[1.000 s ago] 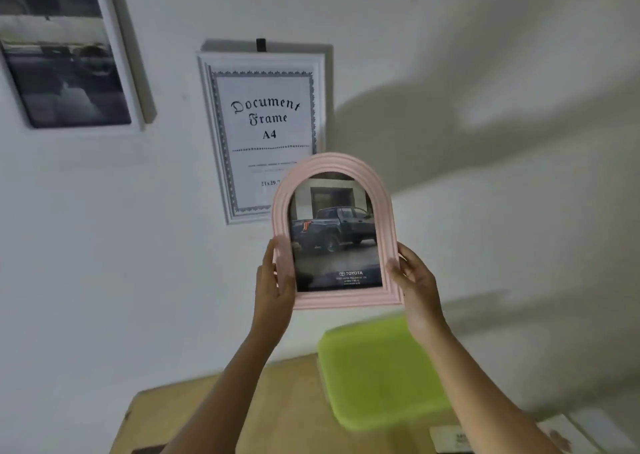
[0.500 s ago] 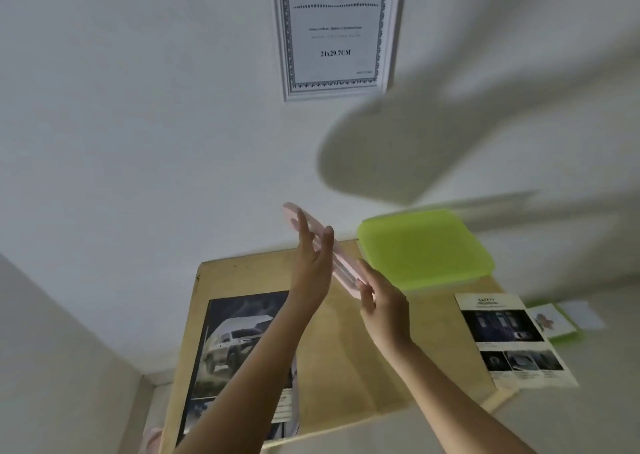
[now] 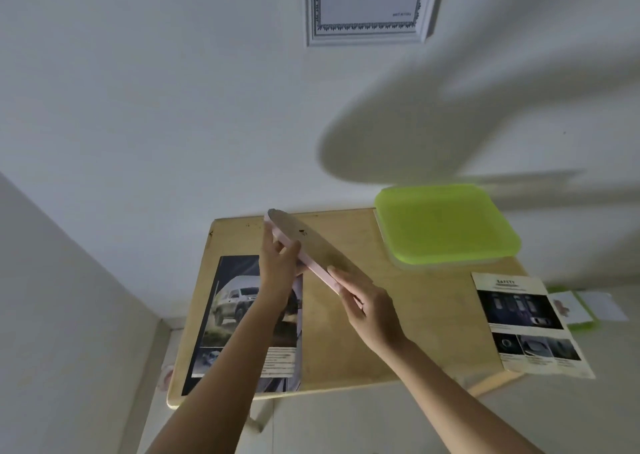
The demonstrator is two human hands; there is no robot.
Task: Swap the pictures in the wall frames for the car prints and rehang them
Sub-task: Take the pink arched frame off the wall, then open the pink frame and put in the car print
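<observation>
Hands first: the left grip clamps the long side of the pink frame, fingers curled round its edge. The right grip holds the near end, with its fingers laid along the rim and its thumb out of sight. The pink frame hangs tilted in the air above the wooden surface, touching nothing else, with its brown backing turned up and its rounded end away from the person.

By my reading the job is partway through. This frame is off the wall and not yet rehung. The white document frame is on the wall with its stock size sheet inside, so that swap is not done. A large car print lies loose on the surface under the left forearm, and a safety leaflet lies at the right, near a green tray.

The front of the pink frame faces down, so I cannot tell which picture it holds. The white frame is cut off at the top. Small papers past the leaflet are too blurred to read.
</observation>
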